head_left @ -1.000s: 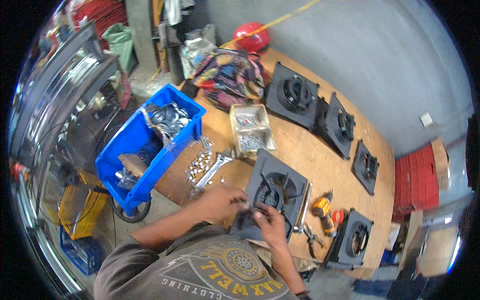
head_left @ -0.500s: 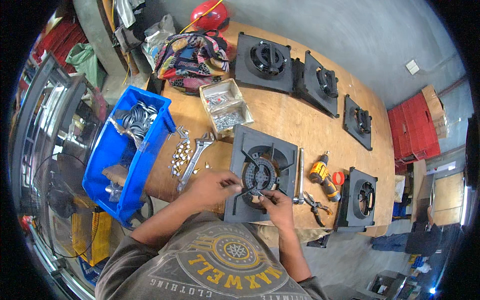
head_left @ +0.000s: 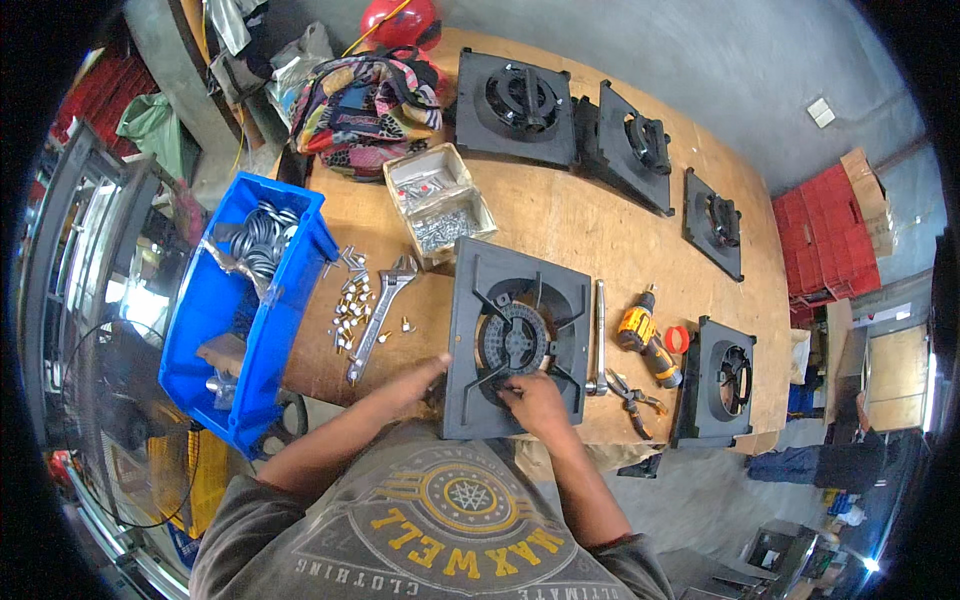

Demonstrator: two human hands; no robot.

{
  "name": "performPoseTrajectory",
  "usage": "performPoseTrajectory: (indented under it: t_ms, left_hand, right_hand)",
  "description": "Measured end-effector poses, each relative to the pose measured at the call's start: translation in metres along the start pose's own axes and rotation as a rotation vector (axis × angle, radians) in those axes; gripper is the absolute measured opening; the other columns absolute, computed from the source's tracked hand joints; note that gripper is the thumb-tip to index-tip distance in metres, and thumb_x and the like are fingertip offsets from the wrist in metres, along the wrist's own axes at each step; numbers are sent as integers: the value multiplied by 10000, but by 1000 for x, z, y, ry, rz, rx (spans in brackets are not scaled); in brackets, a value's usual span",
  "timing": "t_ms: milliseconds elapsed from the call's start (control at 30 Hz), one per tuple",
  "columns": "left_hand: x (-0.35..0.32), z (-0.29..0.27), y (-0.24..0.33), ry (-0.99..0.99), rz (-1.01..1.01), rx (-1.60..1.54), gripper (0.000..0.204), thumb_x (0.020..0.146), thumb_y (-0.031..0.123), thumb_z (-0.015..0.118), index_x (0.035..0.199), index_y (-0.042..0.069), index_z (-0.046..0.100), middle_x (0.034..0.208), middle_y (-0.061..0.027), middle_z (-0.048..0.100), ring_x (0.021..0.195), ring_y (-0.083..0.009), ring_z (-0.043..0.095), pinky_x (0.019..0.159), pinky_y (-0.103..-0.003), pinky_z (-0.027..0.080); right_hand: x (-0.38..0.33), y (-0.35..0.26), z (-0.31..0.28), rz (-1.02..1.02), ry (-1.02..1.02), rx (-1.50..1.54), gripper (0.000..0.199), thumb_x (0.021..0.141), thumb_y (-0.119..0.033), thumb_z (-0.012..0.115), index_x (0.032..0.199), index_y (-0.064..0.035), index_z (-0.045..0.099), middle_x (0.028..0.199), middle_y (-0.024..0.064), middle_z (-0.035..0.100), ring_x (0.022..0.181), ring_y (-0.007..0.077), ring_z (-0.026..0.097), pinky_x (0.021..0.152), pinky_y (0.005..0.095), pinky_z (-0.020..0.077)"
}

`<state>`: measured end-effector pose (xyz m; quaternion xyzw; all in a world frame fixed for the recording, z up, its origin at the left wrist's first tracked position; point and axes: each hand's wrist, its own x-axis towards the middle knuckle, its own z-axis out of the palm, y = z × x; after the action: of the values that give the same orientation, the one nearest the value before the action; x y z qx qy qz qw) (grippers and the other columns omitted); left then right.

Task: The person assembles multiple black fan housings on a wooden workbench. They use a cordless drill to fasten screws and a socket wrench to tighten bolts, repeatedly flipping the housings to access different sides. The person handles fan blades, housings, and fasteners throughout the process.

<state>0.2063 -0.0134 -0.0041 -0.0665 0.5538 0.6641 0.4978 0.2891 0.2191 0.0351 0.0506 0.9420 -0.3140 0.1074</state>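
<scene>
A square black gas stove top [head_left: 470, 345] with a round burner [head_left: 513, 340] in its middle lies at the table's near edge, in front of me. My right hand [head_left: 538, 402] reaches over its near side, thumb and fingers pinched together just below the burner. What they hold, if anything, is too small to make out. At the stove's left edge is my left hand [head_left: 425, 385], its fingers partly hidden by that edge. Left of the stove lie an adjustable wrench [head_left: 378, 320] and a scatter of small brass-and-white fittings [head_left: 350, 308].
A blue bin [head_left: 282, 345] of metal rings stands at the left, behind a wrench a box of screws [head_left: 490, 215]. Right of the stove lie a ratchet wrench [head_left: 600, 340], pliers [head_left: 632, 402] and a yellow-black drill [head_left: 648, 340]. More stove tops [head_left: 515, 150] stand around the table.
My left hand has drawn back from over the burner to the stove's left edge. My right hand has shifted slightly left, still at the burner's near side.
</scene>
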Motion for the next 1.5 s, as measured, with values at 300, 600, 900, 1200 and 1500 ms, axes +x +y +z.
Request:
performPoseTrajectory:
  t_ms: [300,600,900,1200,1500]
  left_hand:
    - [19,-3,-9,-373,-150,75,404,812,217,668,1156,6,646,1074,-77,693,965,-204,644,867,-352,490]
    - [20,-2,-23,-416,-59,-19,285,755,186,657,1015,73,686,891,12,666,778,-118,585,675,-287,463]
    - [14,-2,-12,-389,-65,153,391,775,174,658,1130,11,654,1018,-58,685,926,-189,612,799,-325,490]
    - [-44,-14,48,165,399,208,501,997,196,513,1456,30,398,1159,-147,675,1057,-215,638,957,-357,474]
    - [-36,74,61,-120,686,62,493,1059,224,374,1513,44,313,1409,-213,509,1296,-254,488,1079,-373,393]
  right_hand:
    - [10,12,0,-114,-72,25,197,810,-160,731,939,-12,719,881,200,684,850,361,661,759,417,505]
    - [8,6,0,93,-96,138,192,808,-126,719,940,11,694,944,219,678,884,402,644,795,447,501]
    - [11,12,15,94,33,162,284,797,-162,756,985,15,639,916,250,657,911,436,631,796,476,486]
    - [-15,-33,-16,-280,675,189,178,805,-137,762,849,-7,647,827,139,644,753,309,621,684,359,493]
    - [4,-94,-14,-155,352,853,222,828,-37,744,1035,-11,668,895,84,688,808,119,644,723,275,518]
